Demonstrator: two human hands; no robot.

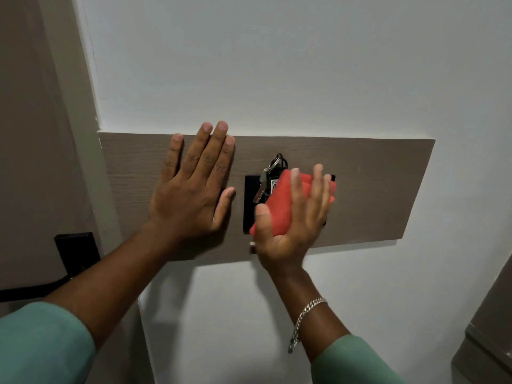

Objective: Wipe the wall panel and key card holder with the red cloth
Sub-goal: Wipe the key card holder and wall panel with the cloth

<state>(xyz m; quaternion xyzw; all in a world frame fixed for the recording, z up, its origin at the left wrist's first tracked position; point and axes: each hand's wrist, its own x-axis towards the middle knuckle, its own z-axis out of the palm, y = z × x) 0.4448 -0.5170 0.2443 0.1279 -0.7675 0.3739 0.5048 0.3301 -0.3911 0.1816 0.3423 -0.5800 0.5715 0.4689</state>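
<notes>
Head view — left hand [191, 195] flat on wall panel [374, 189], right hand [291, 217] gripping red cloth [279, 206].

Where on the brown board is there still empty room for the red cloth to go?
The wall panel is bare on its right part, from the right hand to the panel's right edge. Its far left end is bare too. The middle is crowded: left hand flat, red cloth over the black key card holder with keys.
</notes>
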